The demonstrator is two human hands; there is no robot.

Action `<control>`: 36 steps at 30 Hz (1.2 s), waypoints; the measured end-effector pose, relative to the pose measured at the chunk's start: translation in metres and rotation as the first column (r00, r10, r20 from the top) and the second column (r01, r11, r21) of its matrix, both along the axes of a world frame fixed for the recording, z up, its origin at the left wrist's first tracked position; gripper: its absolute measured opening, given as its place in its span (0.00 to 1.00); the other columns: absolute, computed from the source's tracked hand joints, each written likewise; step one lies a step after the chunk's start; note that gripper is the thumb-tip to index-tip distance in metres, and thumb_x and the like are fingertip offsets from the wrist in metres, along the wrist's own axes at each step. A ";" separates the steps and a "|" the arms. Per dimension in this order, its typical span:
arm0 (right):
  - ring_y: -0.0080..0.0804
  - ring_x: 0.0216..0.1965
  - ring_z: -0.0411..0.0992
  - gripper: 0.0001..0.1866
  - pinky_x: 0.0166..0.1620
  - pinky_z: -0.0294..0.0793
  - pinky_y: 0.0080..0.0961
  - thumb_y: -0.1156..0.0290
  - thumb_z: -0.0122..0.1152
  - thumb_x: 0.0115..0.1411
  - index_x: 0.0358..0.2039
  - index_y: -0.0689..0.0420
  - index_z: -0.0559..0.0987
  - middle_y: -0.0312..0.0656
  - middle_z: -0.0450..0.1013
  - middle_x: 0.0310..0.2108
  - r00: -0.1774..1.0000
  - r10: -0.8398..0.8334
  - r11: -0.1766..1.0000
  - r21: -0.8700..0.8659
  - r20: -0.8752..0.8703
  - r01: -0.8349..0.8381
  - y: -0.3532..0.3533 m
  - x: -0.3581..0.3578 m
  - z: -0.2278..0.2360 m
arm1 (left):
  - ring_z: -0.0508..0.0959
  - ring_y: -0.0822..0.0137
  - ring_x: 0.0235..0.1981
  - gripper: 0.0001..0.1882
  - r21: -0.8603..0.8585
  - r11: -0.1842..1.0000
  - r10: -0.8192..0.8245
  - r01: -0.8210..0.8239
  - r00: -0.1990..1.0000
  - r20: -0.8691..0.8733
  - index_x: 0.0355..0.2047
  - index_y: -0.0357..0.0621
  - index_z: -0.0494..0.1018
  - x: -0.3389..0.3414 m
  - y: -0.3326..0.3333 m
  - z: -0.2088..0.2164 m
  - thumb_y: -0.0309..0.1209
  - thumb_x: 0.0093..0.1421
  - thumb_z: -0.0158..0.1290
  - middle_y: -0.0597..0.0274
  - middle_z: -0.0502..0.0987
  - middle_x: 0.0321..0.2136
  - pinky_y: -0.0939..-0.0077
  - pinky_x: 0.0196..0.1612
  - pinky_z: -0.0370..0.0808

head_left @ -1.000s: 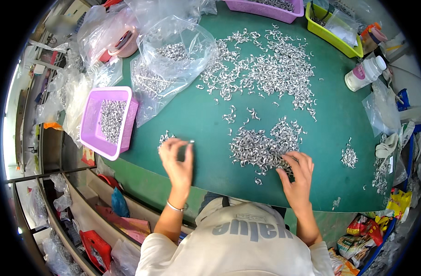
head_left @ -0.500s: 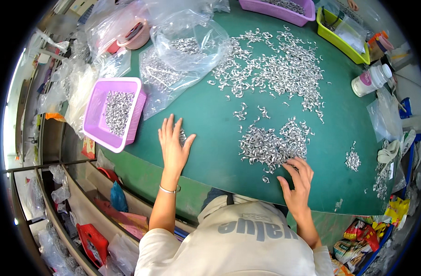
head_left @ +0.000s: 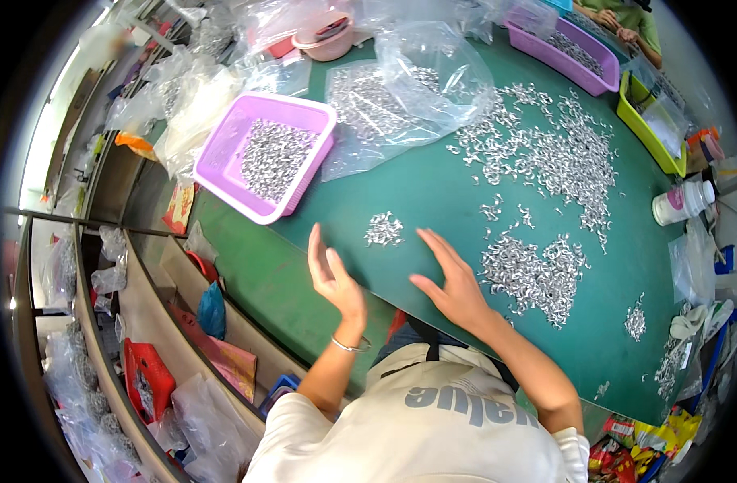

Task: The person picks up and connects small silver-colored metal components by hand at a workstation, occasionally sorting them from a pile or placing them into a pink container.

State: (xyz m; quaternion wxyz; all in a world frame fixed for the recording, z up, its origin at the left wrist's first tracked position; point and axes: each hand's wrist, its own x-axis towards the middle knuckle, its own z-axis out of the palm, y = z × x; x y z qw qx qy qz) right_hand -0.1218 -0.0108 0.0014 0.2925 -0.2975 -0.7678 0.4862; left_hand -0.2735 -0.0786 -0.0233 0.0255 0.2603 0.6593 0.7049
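Observation:
My left hand (head_left: 337,283) is raised at the table's near edge, thumb apart from the fingers, with nothing in it. Nearby, my right hand (head_left: 457,286) is open over the green tabletop, fingers pointing toward a small pile of silvery curved metal pieces (head_left: 383,229). That pile lies between and just beyond both hands. A larger heap of the same pieces (head_left: 533,278) sits to the right of my right hand. Beyond my left hand stands a purple plastic basket (head_left: 324,129) partly filled with these pieces.
A clear plastic bag of pieces (head_left: 368,109) lies behind the basket. A wide scatter (head_left: 561,153) covers the table's far side. Right lie a white bottle (head_left: 682,203), a lime-green tray (head_left: 646,141) and a tiny pile (head_left: 635,319). Another person (head_left: 622,20) sits at far right.
My right hand has left the larger heap and moved left toward the small pile. My left hand has drawn back from the small pile, which now shows fully. The view has shifted.

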 end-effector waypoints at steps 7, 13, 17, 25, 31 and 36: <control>0.48 0.58 0.53 0.28 0.59 0.51 0.40 0.54 0.52 0.54 0.51 0.59 0.66 0.50 0.59 0.54 0.978 0.022 0.866 0.485 0.205 -0.121 -0.013 -0.131 -0.022 | 0.46 0.60 0.62 0.24 0.304 0.923 0.136 -0.234 0.941 0.311 0.58 0.31 0.45 -0.031 -0.046 -0.022 0.31 0.64 0.29 0.50 0.47 0.60 0.68 0.62 0.44; 0.45 0.57 0.55 0.18 0.59 0.51 0.39 0.63 0.48 0.58 0.43 0.63 0.72 0.49 0.63 0.51 0.976 0.139 0.919 0.346 0.169 -0.191 -0.060 -0.183 -0.023 | 0.44 0.59 0.63 0.26 0.321 0.905 0.130 -0.279 0.900 0.417 0.58 0.29 0.43 -0.063 -0.066 -0.009 0.33 0.64 0.27 0.47 0.45 0.60 0.68 0.63 0.42; 0.46 0.56 0.58 0.16 0.59 0.52 0.38 0.69 0.43 0.59 0.41 0.67 0.72 0.51 0.66 0.48 0.966 0.249 0.936 0.236 0.075 -0.260 -0.105 -0.202 -0.013 | 0.46 0.59 0.62 0.25 0.311 0.926 0.090 -0.215 0.923 0.373 0.57 0.28 0.45 -0.082 -0.091 -0.007 0.33 0.64 0.27 0.48 0.46 0.60 0.69 0.63 0.44; 0.43 0.48 0.66 0.19 0.53 0.61 0.29 0.65 0.37 0.62 0.40 0.69 0.71 0.51 0.68 0.44 0.899 0.376 0.846 -0.313 -0.224 -0.432 -0.164 -0.224 0.039 | 0.54 0.59 0.59 0.23 0.255 0.933 0.143 -0.256 0.910 0.389 0.55 0.27 0.51 -0.102 -0.133 0.049 0.32 0.65 0.28 0.48 0.54 0.57 0.69 0.61 0.51; 0.38 0.58 0.53 0.27 0.60 0.48 0.30 0.55 0.29 0.65 0.51 0.64 0.64 0.48 0.58 0.55 0.880 0.298 0.792 -0.419 -0.371 -0.445 -0.177 -0.212 0.074 | 0.62 0.63 0.54 0.21 0.403 0.890 -0.185 -0.215 0.637 0.749 0.52 0.30 0.57 -0.103 -0.151 0.099 0.33 0.65 0.29 0.50 0.63 0.52 0.72 0.57 0.58; 0.46 0.61 0.46 0.26 0.61 0.40 0.38 0.57 0.35 0.62 0.53 0.65 0.61 0.49 0.54 0.57 0.915 0.280 0.947 -0.074 -0.291 -0.313 -0.185 -0.186 0.128 | 0.67 0.63 0.48 0.13 0.470 0.820 -0.513 -0.327 -0.056 0.856 0.43 0.35 0.64 -0.100 -0.148 0.112 0.29 0.62 0.38 0.52 0.69 0.43 0.72 0.55 0.63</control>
